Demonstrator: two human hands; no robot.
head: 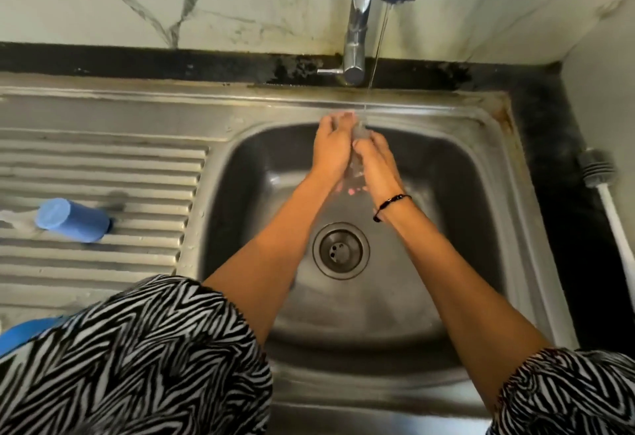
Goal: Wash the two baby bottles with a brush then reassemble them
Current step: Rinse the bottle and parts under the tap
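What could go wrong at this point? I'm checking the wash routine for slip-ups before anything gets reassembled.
1. Both hands, left hand and right hand, hold a small clear part under the thin water stream; wet, it might slip toward the open drain.
2. The blue bottle lies on its side on the ribbed drainboard and may roll.
3. The brush lies on the dark counter ledge, perhaps picking up grime.

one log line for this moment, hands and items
left hand + right hand: hold clear bottle under tap stream | brush: right counter | blue bottle: on drainboard
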